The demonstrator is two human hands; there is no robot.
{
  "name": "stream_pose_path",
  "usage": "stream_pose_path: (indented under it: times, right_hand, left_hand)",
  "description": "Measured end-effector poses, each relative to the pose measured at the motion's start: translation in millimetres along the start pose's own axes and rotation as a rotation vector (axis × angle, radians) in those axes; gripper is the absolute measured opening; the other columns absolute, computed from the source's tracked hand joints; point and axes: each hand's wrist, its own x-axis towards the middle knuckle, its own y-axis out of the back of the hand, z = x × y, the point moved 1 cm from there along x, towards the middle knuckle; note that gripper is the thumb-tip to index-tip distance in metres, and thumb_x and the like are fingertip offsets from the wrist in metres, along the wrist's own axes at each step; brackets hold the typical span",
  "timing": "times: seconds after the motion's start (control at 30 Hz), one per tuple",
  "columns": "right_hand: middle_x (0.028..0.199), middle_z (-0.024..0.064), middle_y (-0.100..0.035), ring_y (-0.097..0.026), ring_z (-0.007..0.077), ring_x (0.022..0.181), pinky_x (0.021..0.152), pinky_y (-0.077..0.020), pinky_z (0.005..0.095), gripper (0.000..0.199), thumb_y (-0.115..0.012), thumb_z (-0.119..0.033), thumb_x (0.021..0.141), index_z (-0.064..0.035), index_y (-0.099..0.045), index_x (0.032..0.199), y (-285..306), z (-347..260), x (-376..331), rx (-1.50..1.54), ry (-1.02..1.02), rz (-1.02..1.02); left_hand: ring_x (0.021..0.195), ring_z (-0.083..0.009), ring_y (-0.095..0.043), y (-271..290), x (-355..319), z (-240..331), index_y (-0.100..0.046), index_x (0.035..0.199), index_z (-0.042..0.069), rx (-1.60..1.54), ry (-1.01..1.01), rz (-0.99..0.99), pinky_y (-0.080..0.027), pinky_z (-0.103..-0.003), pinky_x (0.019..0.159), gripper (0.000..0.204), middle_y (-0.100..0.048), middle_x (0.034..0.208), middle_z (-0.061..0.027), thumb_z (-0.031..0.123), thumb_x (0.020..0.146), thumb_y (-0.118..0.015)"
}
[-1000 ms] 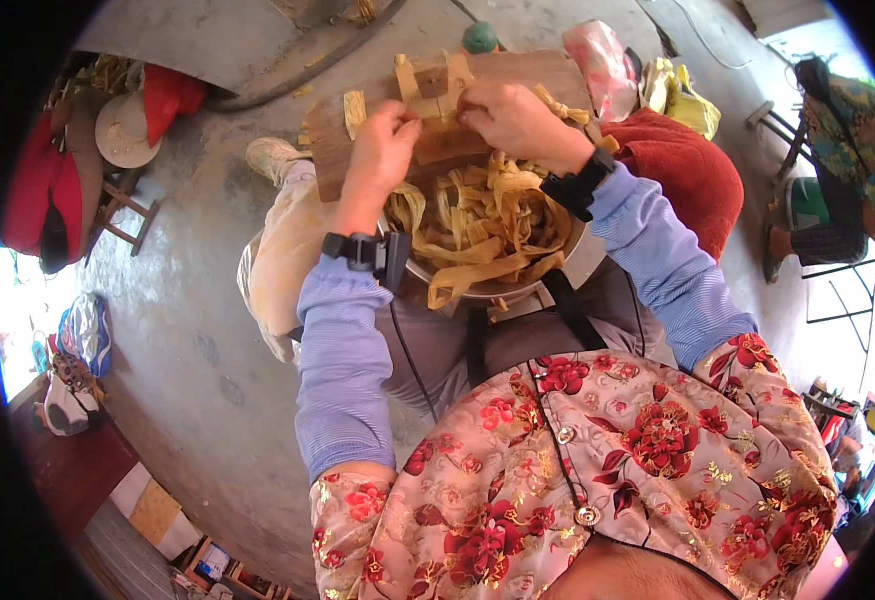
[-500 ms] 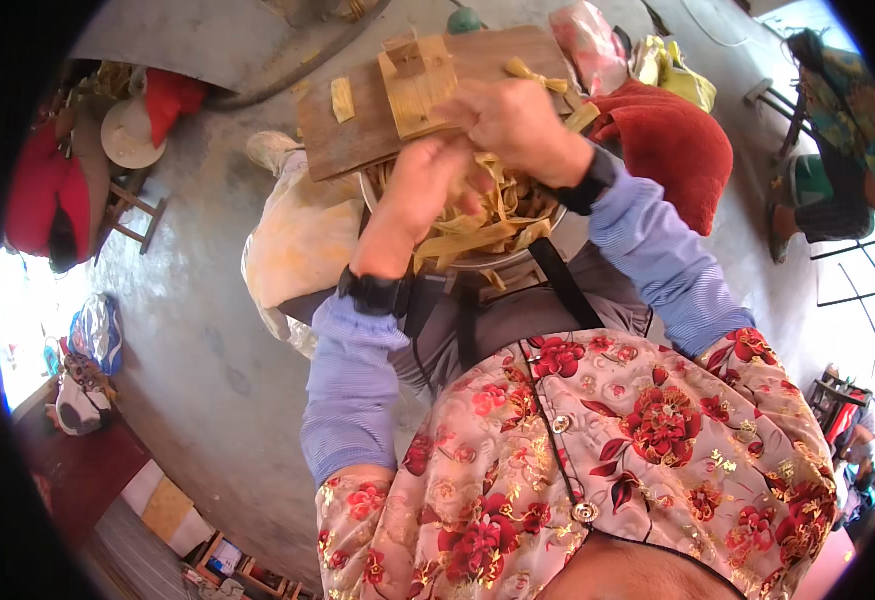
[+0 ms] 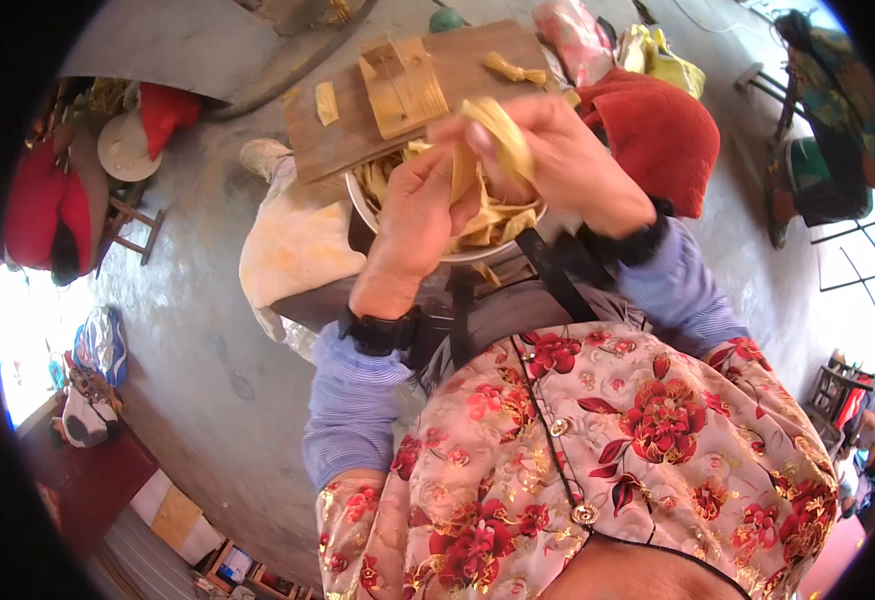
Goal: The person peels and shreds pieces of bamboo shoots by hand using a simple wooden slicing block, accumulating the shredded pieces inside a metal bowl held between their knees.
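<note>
My left hand point(image 3: 419, 215) and right hand point(image 3: 557, 160) are now pinching one yellow strip point(image 3: 497, 125), lifting it higher above the bowl point(image 3: 362, 205). The wooden board point(image 3: 357, 130) is lying beyond the bowl's far rim.

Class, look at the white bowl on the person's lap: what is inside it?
The white bowl holds pale yellow strips. Both hands, left hand and right hand, cover most of it, hiding the bottom.

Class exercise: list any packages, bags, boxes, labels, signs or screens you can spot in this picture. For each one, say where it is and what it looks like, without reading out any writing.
Plastic bag: top, beyond the wooden board; crumpled, pinkish.
Yellow bag: top right, behind the red cushion; crinkled.
Shiny bag: far left on the floor; silvery with blue.
Cardboard box: bottom left; flat, tan and white.
No signs or screens clearly seen.
</note>
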Motion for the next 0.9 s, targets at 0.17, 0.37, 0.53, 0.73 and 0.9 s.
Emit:
stream_pose_path:
  times: [0.17,0.37,0.53,0.73,0.9]
  right_hand:
    - [0.062,0.0166,-0.055,-0.056,0.0324,0.054,0.049,-0.0427,0.0382,0.006,-0.059,-0.012,0.08,-0.007,-0.062,0.08,20.6,69.4,16.7,-0.659,0.333,0.432]
    - [0.061,0.0149,-0.057,-0.057,0.0361,0.059,0.051,-0.0439,0.0435,0.009,-0.059,-0.015,0.077,-0.008,-0.058,0.073,23.5,74.6,18.0,-0.966,0.343,0.446]
    - [0.068,0.0139,-0.06,-0.058,0.0344,0.061,0.052,-0.045,0.0406,0.016,-0.06,-0.025,0.08,-0.0093,-0.063,0.075,26.1,82.8,14.0,-1.031,0.207,0.347]
    - [0.088,0.0017,-0.064,-0.059,0.0142,0.077,0.063,-0.0466,0.0282,0.026,-0.054,-0.03,0.091,-0.0065,-0.064,0.094,18.6,116.1,0.7,0.25,-0.484,0.165]
    - [0.095,0.0036,-0.064,-0.06,0.0121,0.08,0.071,-0.047,0.0254,0.019,-0.051,-0.017,0.091,-0.0088,-0.064,0.102,15.2,111.4,1.4,0.74,-0.369,0.118]
  left_hand:
    - [0.05,-0.0032,-0.038,-20.3,18.3,-10.5,-0.051,0.111,0.006,-0.287,0.037,-0.008,-0.026,-0.016,0.043,0.021,-0.046,0.066,0.0027,0.012,0.091,-0.05]
    - [0.064,-0.0182,-0.047,20.7,34.2,-38.6,-0.055,0.098,0.004,0.504,-0.133,-0.023,-0.035,-0.029,0.053,0.018,-0.051,0.072,-0.0058,0.008,0.081,-0.056]
    - [0.053,-0.0169,-0.048,33.7,31.9,-34.5,-0.059,0.091,0.007,0.765,-0.195,0.046,-0.041,-0.034,0.05,0.009,-0.053,0.065,-0.0078,0.01,0.083,-0.055]
    - [0.089,-0.0316,-0.056,14.2,24.0,-42.4,-0.061,0.108,0.005,1.269,-0.86,0.271,-0.046,-0.039,0.076,0.031,-0.063,0.087,-0.0143,0.006,0.077,-0.057]
    - [0.103,-0.0371,-0.052,6.8,16.2,-47.3,-0.054,0.115,0.001,1.003,-0.723,0.177,-0.043,-0.041,0.087,0.037,-0.055,0.113,-0.0182,0.007,0.08,-0.061]
